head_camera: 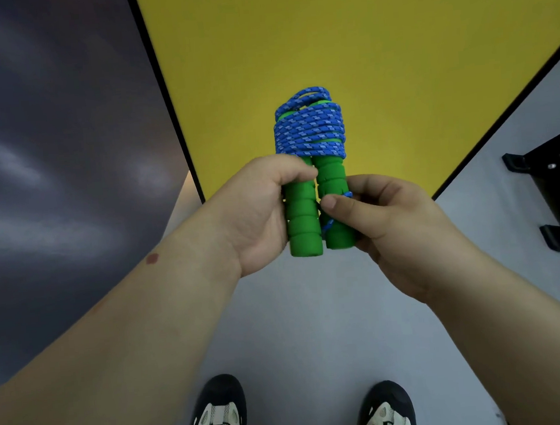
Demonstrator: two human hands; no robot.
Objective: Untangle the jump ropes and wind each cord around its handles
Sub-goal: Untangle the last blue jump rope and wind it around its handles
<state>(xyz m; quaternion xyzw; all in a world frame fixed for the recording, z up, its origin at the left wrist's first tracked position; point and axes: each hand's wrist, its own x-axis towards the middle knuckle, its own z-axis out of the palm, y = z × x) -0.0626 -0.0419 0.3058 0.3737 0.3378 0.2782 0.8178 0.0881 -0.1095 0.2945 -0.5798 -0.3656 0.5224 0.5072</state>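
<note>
The blue cord (309, 133) sits wound around the top of two green handles (318, 209), held upright side by side above the yellow worktop (393, 52). The left hand (259, 220) grips the left handle, fingers curled behind it. The right hand (383, 217) pinches the cord's loose end against the right handle.

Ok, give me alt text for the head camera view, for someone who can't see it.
Two bare hands hold a pair of green foam handles upright, side by side, with blue braided cord wound around their upper halves. The left hand grips the handles; the right hand pinches the cord's loose end against them. A yellow mat lies below.
</note>
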